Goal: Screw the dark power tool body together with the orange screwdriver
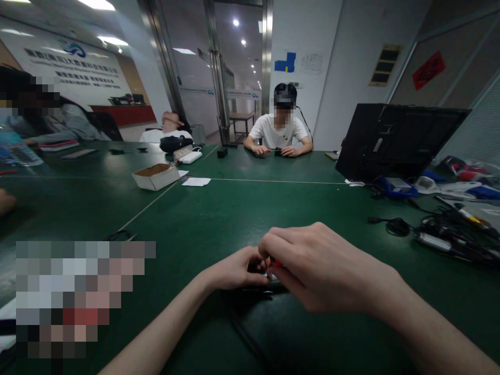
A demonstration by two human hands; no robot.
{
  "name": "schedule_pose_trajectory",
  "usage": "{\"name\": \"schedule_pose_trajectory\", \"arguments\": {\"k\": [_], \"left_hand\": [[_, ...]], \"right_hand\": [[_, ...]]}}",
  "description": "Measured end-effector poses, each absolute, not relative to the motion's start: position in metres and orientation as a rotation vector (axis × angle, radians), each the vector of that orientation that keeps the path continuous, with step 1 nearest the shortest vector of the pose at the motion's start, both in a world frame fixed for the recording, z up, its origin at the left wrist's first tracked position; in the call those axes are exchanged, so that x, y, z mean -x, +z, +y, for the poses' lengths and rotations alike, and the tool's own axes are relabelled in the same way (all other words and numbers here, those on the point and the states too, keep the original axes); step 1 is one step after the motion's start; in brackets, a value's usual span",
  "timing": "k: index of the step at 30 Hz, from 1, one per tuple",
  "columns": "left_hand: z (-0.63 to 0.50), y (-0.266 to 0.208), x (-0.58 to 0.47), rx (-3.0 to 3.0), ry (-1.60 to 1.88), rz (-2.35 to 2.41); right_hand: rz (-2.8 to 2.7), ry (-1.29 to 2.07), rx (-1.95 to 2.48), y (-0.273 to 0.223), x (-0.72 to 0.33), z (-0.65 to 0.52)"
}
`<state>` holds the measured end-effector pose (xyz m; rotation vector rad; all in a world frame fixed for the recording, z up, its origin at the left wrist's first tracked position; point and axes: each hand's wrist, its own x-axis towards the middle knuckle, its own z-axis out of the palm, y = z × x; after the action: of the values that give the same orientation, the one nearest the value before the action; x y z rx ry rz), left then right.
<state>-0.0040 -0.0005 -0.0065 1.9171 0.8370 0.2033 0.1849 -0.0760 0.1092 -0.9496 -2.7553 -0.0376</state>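
Note:
Both my hands meet low over the green table [219,219], near its front edge. My left hand [236,271] is closed around a small black object [255,267] that rests on the table, mostly hidden by my fingers. My right hand [316,265] is curled over it from the right, its fingertips pinching a small tool with a red handle [276,264] against the black object. A black cable [246,333] runs from under my hands toward me.
An open cardboard box [155,176] and a white paper slip [196,182] lie at mid-left. A black monitor [394,140] stands at right, with tangled cables and tools [441,234] beside it. A person in a white shirt [279,133] sits across the table; others sit at far left.

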Motion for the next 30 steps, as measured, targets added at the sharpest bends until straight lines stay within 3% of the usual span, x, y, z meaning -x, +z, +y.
{"name": "schedule_pose_trajectory", "arguments": {"k": [7, 15, 23, 30], "left_hand": [[0.001, 0.0, 0.001, -1.931, 0.254, 0.726], [0.0, 0.006, 0.0, -1.899, 0.236, 0.675], [0.002, 0.002, 0.003, -1.954, 0.192, 0.761], [0.0, 0.002, 0.002, -1.943, 0.225, 0.724]], "right_hand": [[-2.733, -0.166, 0.964, 0.105, -0.187, -0.074], [-2.775, -0.012, 0.931, 0.111, -0.184, -0.08], [-2.748, -0.167, 0.982, 0.108, -0.187, -0.074], [-2.786, 0.026, 0.938, 0.113, -0.186, -0.081]]}}
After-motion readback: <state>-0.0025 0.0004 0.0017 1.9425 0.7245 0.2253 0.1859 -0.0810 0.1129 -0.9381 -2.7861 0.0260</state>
